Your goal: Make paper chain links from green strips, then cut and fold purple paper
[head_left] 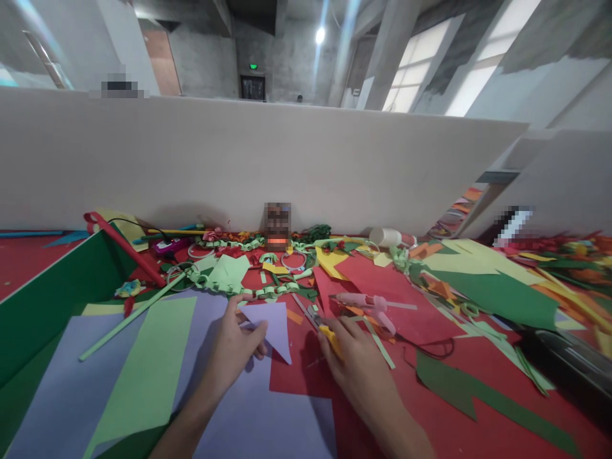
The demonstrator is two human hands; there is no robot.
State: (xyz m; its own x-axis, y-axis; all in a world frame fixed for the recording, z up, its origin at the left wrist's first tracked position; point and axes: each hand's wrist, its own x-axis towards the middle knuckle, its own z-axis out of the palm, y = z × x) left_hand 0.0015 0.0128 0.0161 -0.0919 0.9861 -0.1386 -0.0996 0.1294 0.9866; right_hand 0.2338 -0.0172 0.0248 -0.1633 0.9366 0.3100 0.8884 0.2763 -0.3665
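My left hand [239, 341] is closed on a purple sheet of paper [275, 322] with a pointed, triangular end. Its thumb lies across the near part of that sheet, and the tip points right and down. To the right, my right hand [356, 357] is wrapped round the yellow handle of a pair of scissors [331, 341]. Their metal blades point away, toward the upper left, beside the purple point. Most of the handle is hidden under the fingers. A pink glue gun [361, 301] lies just beyond my right hand.
Larger purple paper [268, 421] and a light green strip [148, 357] cover the near left. A green board [48, 299] rises at left. Paper chains [272, 290] and scraps lie ahead, before a white partition [248, 159]. A dark object [568, 363] stands at right.
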